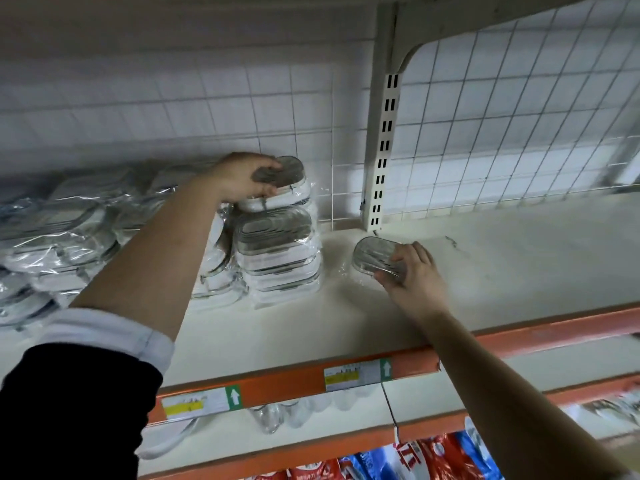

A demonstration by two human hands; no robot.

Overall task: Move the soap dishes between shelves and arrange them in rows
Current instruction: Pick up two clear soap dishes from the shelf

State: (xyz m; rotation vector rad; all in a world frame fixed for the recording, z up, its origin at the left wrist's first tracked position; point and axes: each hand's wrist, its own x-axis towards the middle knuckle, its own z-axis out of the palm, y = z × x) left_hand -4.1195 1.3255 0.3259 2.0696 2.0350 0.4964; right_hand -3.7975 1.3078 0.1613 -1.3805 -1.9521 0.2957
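Note:
Wrapped soap dishes, white with grey slatted tops, stand in stacks on the white shelf (346, 323). My left hand (242, 176) grips the top soap dish (291, 183) of the back stack, by the wire grid. In front of it stands another stack of dishes (277, 251). To its right, my right hand (412, 275) holds a single soap dish (374, 258), tilted with its grey top facing me and low over the shelf. More wrapped dishes (59, 237) lie blurred on the left.
A slotted white upright (382, 150) and wire grid back (502, 116) bound the shelf. An orange front rail (294, 379) carries price labels. Below it sit clear glassware (287, 414) and red and blue packets (415, 459). The shelf's right half (536, 258) is bare.

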